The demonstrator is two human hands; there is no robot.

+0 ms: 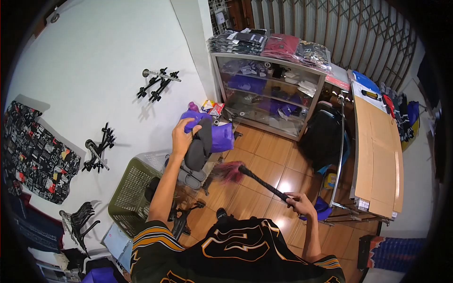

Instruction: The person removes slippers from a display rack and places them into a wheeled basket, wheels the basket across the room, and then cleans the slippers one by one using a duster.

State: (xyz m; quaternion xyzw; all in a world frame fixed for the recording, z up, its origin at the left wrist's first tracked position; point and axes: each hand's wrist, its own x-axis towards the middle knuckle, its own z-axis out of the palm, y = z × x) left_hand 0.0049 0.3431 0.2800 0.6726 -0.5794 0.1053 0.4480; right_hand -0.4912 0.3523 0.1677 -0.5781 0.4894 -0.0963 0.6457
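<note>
My left hand [181, 137] is closed on a dark grey slipper [200, 147], held up with its flat sole showing. Purple bag-like material [222, 137] lies against and behind the slipper; whether my fingers grip it too, I cannot tell. Just below are light grey slippers [192, 178], partly covered by the held one. In my right hand [302, 205] is the black handle of a feather duster [264, 182]. Its pinkish-red head, blurred by motion, points left toward the slippers.
A green plastic basket [130, 188] stands left beside the wall. Ahead, a glass display cabinet [269, 89] bears packed clothes [281, 45]. A cardboard-topped table [377, 151] is on the right, with a black bag [323, 134] near it. Wall hooks [159, 85] jut out left.
</note>
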